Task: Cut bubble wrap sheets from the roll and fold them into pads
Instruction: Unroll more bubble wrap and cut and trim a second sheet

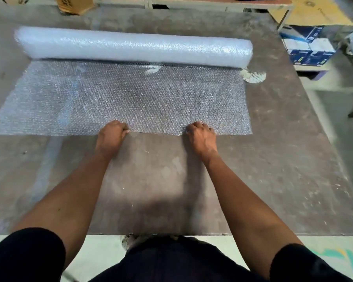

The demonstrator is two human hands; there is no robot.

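A wide roll of clear bubble wrap lies across the far part of a worn brown table. An unrolled sheet stretches flat from the roll toward me. My left hand grips the sheet's near edge left of centre, fingers curled over it. A little to the right, my right hand grips the same edge in the same way. No cutting tool is in view.
A cardboard box stands at the table's far edge. Blue and white boxes are stacked on the floor at the right, beside a bench. A white patch marks the table by the roll's right end.
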